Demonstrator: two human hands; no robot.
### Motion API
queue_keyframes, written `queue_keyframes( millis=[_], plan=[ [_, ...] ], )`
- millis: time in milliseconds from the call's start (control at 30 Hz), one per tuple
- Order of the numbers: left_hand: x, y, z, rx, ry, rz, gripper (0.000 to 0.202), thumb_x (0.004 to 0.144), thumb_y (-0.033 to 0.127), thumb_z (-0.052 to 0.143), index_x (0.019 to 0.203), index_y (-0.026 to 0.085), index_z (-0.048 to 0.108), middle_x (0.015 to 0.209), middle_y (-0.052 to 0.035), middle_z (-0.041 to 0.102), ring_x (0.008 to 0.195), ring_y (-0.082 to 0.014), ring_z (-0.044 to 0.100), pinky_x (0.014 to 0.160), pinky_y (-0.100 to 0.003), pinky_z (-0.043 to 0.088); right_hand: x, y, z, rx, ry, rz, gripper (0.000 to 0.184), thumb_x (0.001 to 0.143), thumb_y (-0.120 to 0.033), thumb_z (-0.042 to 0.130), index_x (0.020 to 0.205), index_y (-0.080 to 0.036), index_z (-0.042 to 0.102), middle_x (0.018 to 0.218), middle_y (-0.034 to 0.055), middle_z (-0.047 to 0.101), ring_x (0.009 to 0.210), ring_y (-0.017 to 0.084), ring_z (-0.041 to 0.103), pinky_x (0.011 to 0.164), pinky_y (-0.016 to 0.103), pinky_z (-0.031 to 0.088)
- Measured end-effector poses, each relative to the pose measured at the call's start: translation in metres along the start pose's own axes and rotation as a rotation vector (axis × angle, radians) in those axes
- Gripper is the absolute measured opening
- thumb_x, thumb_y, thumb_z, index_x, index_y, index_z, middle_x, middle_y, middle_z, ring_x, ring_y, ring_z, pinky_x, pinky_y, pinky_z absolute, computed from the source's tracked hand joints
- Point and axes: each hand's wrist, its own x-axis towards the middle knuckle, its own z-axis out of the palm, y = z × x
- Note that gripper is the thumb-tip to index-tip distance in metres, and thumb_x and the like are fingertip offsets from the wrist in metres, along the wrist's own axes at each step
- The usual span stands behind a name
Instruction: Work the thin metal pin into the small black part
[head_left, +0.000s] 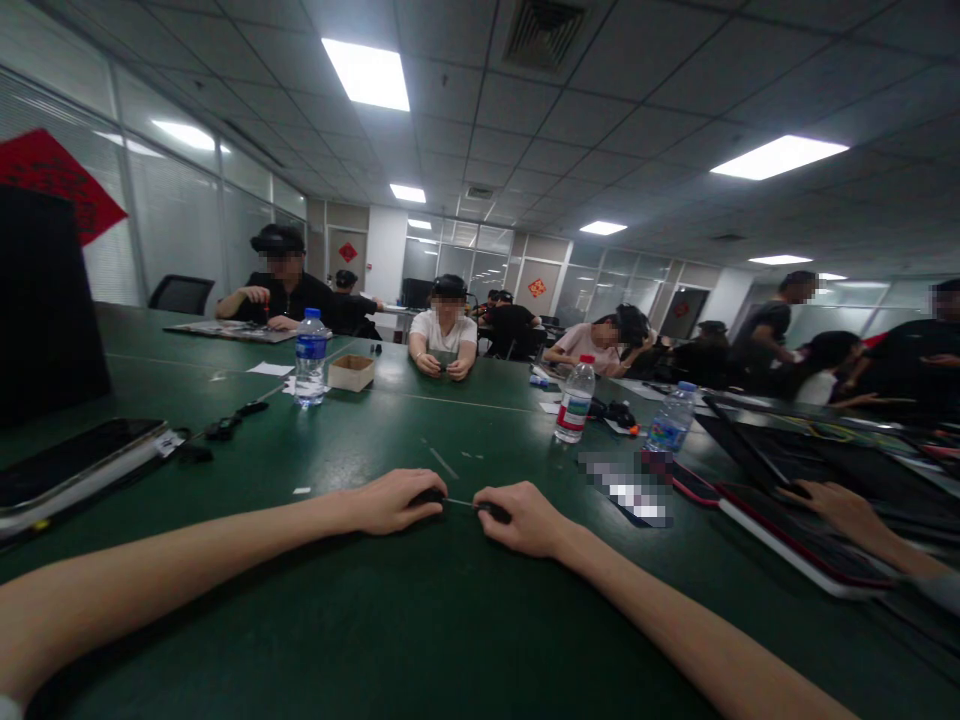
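Both of my hands rest low over the green table (420, 620), close together in the middle. Closed fingers of my left hand (394, 502) hold a small black object (430, 496), mostly hidden by the hand. Opposite it, my right hand (525, 518) is wrapped round the dark handle (495, 512) of a slim tool that looks like a screwdriver. A thin light shaft (460, 503) spans the gap between the two hands and meets the black object. Whether its tip sits inside that object I cannot tell.
Water bottles (310, 365) (575, 405) (670, 420) and a small cardboard box (351, 374) stand beyond my hands. At left lies a phone-like device (82, 465) on a white box. Another person's hand (840, 510) touches dark equipment (772, 450) at right. People sit across the table.
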Motion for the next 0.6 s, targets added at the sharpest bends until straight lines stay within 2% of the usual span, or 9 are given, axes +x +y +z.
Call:
queue_keyframes(
  millis=[233,600],
  plan=[
    [0.0000,0.0000,0.0002,0.000,0.010,0.010,0.029,0.094,0.038,0.047,0.115,0.019,0.054,0.108,-0.0079,0.061,0.097,-0.0191,0.059,0.085,-0.031,0.046,0.0003,-0.0042,-0.0061,0.011,-0.026,0.002,0.027,0.089,-0.032,0.048,0.104,-0.019,0.066,0.082,0.0027,0.068,0.068,0.012,0.060,0.068,0.023,0.044],
    [-0.0001,0.0007,0.0000,0.009,0.004,0.008,0.027,0.094,0.037,0.047,0.115,0.021,0.052,0.108,-0.0064,0.061,0.097,-0.0185,0.060,0.085,-0.030,0.046,-0.0006,-0.0004,-0.0017,0.012,-0.006,-0.006,0.028,0.090,-0.031,0.047,0.105,-0.019,0.066,0.080,0.0025,0.068,0.066,0.012,0.059,0.067,0.022,0.044]
  ],
)
